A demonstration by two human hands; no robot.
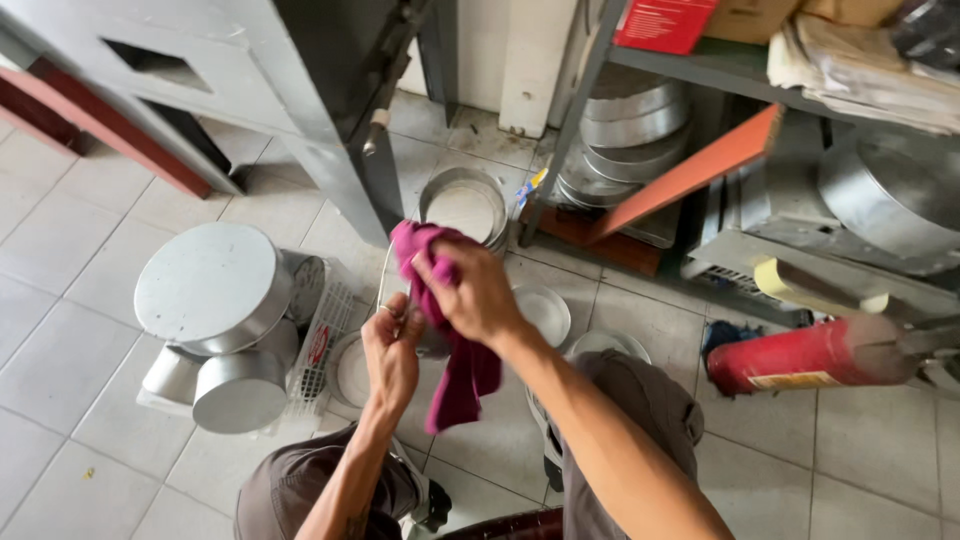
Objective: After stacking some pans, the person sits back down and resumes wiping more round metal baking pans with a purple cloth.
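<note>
My right hand (478, 293) grips a magenta cloth (462, 375) that hangs down between my knees. My left hand (392, 352) holds the thin rim of a round metal pan (384, 280), mostly hidden behind the cloth and my hands. The cloth is pressed against the pan. I am crouched over a tiled floor, both knees showing at the bottom of the view.
Upturned round metal pans (212, 288) are stacked in a white wire basket (325, 345) at left. More pans (463, 205) and small dishes (545, 312) lie on the floor ahead. A metal shelf (700, 70) holds stacked pans at right. A red fire extinguisher (810, 355) lies on the floor.
</note>
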